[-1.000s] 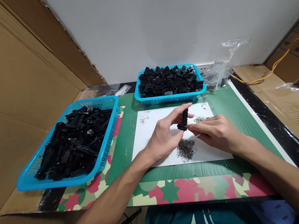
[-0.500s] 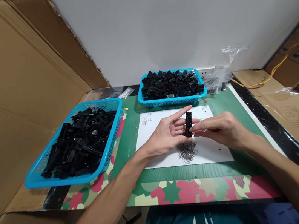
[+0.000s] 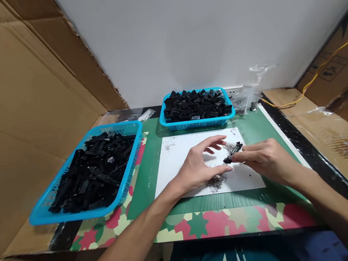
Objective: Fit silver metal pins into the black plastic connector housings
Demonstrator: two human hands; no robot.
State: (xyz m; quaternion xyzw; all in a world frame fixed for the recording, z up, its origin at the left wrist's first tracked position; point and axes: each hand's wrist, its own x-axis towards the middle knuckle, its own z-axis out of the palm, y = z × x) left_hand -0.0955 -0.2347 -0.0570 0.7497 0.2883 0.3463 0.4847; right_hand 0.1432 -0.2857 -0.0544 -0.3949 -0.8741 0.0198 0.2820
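My right hand [image 3: 267, 160] pinches a small black plastic clip [image 3: 233, 153] over the white sheet [image 3: 179, 161] in the middle of the table. The clip lies tilted, one end pointing up and right. My left hand [image 3: 200, 167] hovers just left of it with fingers spread, its thumb tip near the clip's lower end. Under the left hand lies a pile of small metal springs [image 3: 216, 181]. A second, thinner scatter of springs [image 3: 229, 146] sits behind the clip.
A blue basket [image 3: 57, 210] of long black parts stands at the left. Another blue basket [image 3: 199, 122] of short black parts stands at the back. Clear plastic bags [image 3: 249, 100] lie at the back right. Cardboard walls flank both sides; a yellow wire [image 3: 290, 104] runs right.
The clip passed from both hands' fingertips to my right hand alone and tipped from upright to slanted. My left hand let go and opened. Both hands sank toward the sheet.
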